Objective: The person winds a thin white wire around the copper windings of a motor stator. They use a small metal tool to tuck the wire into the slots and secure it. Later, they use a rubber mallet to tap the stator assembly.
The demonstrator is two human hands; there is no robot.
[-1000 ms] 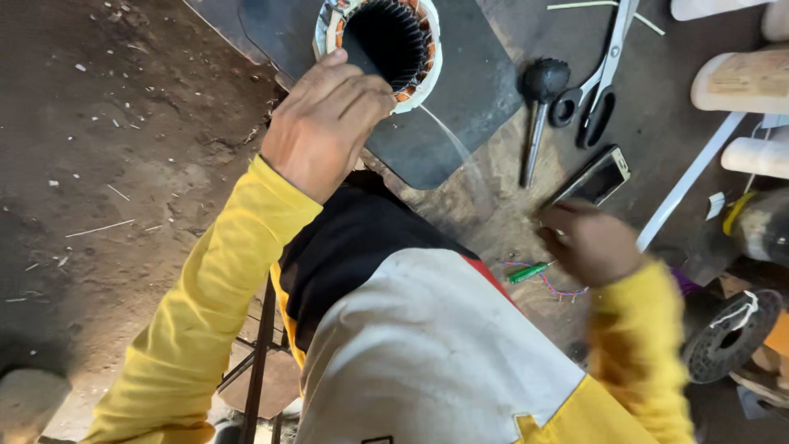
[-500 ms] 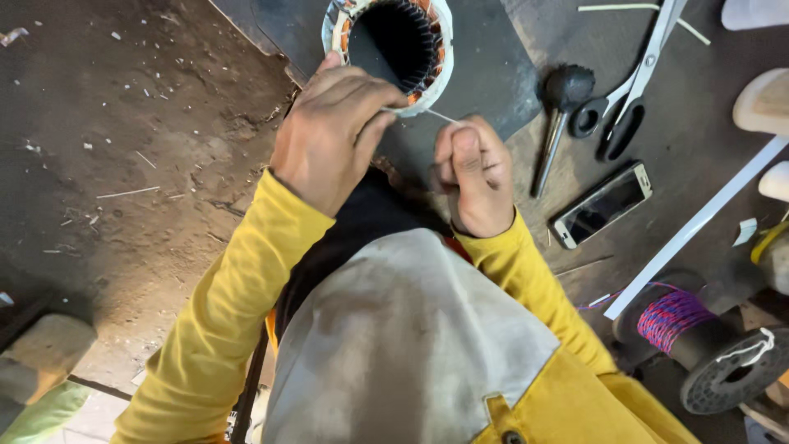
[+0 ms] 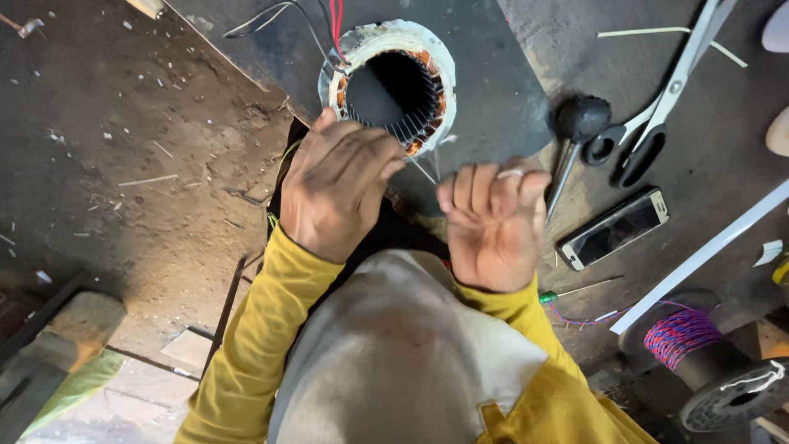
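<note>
One dirt floor (image 3: 107, 164), far left, grey-brown, strewn with small chips and splinters; one pale stone block (image 3: 78, 325) at its near-left edge. One dark metal plate (image 3: 493, 90), angled, serving as the table; its left edge runs diagonally from the far left toward the person's lap. One motor stator (image 3: 393, 86) stands on the plate at far centre, round, white-wrapped at the rim, copper winding showing inside the dark bore; one red lead and dark leads rise from its far rim. Two hands, both in yellow sleeves. Left hand (image 3: 339, 189): fingers curled, resting against the near rim of the stator, clamped on nothing that can be made out. Right hand (image 3: 493, 222): just right of the left, apart from it, fingers bent into a loose fist, pinching one thin pale strip or wire (image 3: 427, 171) that runs up to the stator's near edge. One black round-headed mallet (image 3: 579, 123) right of the stator, handle pointing near. One pair of scissors (image 3: 657, 107), black-handled, beside it. One mobile phone (image 3: 615, 228), screen up, near right. One long white strip (image 3: 707, 255) crossing diagonally. One green-handled screwdriver (image 3: 575, 289). One black spool of red-and-blue wire (image 3: 690, 345), near right corner. Open room lies mainly between stator and scissors; right side crowded.
</note>
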